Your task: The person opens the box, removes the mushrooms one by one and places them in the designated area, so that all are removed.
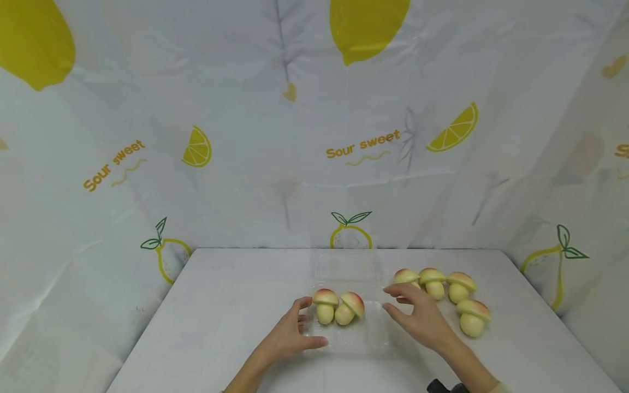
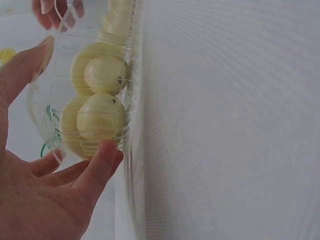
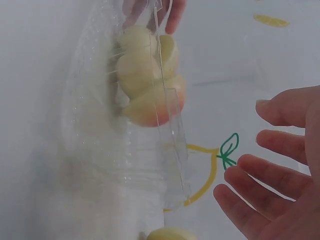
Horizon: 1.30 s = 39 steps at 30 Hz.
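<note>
A staged recording booth rather than a lived-in room: a thin white fabric backdrop printed with yellow lemons, lemon slices and the words "Sour sweet" hangs creased on three sides of a plain white surface, closing it off from whatever lies beyond. No furniture, appliances or walls show. On the surface sit only props: a clear, thin plastic clamshell box and several soft toy mushrooms with yellow stems and red-tinged caps, laid out near the middle under even light.
</note>
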### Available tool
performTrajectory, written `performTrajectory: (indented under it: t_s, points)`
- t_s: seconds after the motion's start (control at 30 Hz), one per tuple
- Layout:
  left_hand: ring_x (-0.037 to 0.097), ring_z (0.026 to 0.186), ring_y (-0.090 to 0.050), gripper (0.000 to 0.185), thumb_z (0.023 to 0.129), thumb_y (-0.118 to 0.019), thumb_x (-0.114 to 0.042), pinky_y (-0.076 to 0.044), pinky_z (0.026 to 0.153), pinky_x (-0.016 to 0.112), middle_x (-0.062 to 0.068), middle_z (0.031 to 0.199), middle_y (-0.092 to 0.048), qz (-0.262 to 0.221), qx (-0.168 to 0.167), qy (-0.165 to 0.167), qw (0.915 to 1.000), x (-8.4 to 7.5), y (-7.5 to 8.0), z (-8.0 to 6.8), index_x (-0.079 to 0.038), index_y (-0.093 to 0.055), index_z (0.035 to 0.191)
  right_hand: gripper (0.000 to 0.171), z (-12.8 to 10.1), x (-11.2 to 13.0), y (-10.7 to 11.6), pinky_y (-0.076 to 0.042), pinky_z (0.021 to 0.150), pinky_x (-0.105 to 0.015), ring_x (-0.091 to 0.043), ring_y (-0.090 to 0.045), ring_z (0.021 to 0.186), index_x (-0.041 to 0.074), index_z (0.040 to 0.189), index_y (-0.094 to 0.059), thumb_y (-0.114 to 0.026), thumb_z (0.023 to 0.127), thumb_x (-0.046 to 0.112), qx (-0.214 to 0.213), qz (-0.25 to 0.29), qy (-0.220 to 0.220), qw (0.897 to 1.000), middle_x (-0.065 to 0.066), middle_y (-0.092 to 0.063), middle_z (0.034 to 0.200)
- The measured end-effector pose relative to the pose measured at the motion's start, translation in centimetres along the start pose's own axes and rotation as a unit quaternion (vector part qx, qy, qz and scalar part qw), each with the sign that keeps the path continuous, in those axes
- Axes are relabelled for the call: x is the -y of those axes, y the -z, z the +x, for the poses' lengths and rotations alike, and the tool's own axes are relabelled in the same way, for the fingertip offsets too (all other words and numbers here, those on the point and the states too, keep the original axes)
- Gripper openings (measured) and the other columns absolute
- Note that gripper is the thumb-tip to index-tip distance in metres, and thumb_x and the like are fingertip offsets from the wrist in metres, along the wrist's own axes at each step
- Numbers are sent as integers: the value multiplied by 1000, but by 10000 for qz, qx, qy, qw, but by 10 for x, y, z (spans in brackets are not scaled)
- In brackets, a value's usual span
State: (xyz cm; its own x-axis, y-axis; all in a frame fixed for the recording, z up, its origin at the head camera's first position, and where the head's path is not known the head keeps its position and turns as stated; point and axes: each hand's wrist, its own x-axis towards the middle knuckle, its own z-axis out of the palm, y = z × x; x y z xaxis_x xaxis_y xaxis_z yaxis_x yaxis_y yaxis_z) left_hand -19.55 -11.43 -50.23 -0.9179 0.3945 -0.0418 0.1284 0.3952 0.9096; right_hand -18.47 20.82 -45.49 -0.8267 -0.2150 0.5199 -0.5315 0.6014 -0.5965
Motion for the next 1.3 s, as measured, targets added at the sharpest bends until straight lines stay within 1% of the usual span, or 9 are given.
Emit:
performTrajectory:
  t_s: [0.2, 0.33, 0.5, 0.6, 0.73, 0.9, 1.07, 1.2, 1.3]
  points:
    - [43, 125, -56, 94, 80, -89, -31, -51, 98, 55, 20, 156, -38, -23, 16, 9, 10000, -1, 0, 0, -10, -33, 153, 27, 6, 5, -12, -60, 82, -38, -27, -68, 98, 8, 111, -72, -82, 86, 11, 165, 119, -384, 9991, -1, -70, 108]
    - [43, 126, -55, 94, 80, -89, -31, -51, 98, 56, 20, 156, -38, -51, 20, 16, 10000, -1, 0, 0, -10, -33, 153, 29, 10, 5, -21, -60, 82, -42, -30, -67, 99, 6, 111, -72, -82, 85, 8, 190, 282, -426, 9985, -4, -71, 108]
    - [44, 125, -55, 93, 80, -88, -31, -51, 98, 56, 19, 156, -38, -24, 46, 27, 10000, -2, 1, 0, -11, -33, 153, 28, 15, 7, -29, -59, 84, -46, -33, -65, 102, 5, 113, -72, -81, 87, 11, 372, 501, -574, 9964, -7, -70, 111]
    - [44, 125, -56, 93, 80, -88, -31, -51, 98, 56, 20, 156, -38, -4, 50, 24, 10000, -2, 1, 0, -11, -33, 153, 29, 18, 8, -35, -59, 85, -43, -33, -65, 104, 5, 114, -71, -80, 88, 13, 502, 548, -770, 9943, -9, -70, 113]
    - [44, 125, -56, 93, 80, -88, -31, -51, 98, 56, 20, 156, -38, -3, 46, 27, 10000, -2, 1, 0, -11, -33, 153, 29, 21, 9, -42, -60, 84, -41, -33, -66, 103, 5, 113, -72, -82, 88, 16, 581, 554, -969, 9920, -9, -70, 113]
    - [45, 126, -55, 93, 80, -88, -32, -51, 98, 56, 19, 156, -37, -21, 40, 51, 10000, -2, 1, -1, -11, -34, 153, 30, 26, 9, -50, -60, 82, -44, -34, -65, 102, 2, 113, -72, -81, 87, 14, 678, 513, -1029, 9911, -13, -70, 113]
    - [44, 127, -54, 92, 80, -88, -31, -50, 99, 57, 18, 157, -38, -56, 23, 61, 10000, -3, 1, 0, -12, -34, 152, 32, 30, 10, -55, -60, 81, -43, -35, -65, 105, 2, 114, -72, -82, 87, 14, 787, 482, -1228, 9881, -13, -69, 114]
    - [43, 126, -55, 92, 80, -89, -30, -50, 99, 56, 19, 156, -38, -56, -4, 53, 10000, -2, 0, 0, -12, -35, 152, 33, 31, 8, -59, -58, 85, -46, -35, -64, 105, 1, 114, -71, -82, 85, 14, 894, 493, -1268, 9867, -12, -69, 113]
    - [43, 126, -55, 93, 80, -89, -30, -50, 99, 56, 19, 156, -38, -49, -10, 48, 10000, -2, 0, 0, -12, -35, 152, 33, 31, 5, -63, -55, 90, -49, -32, -65, 103, 1, 112, -72, -83, 84, 14, 939, 461, -1196, 9873, -10, -70, 109]
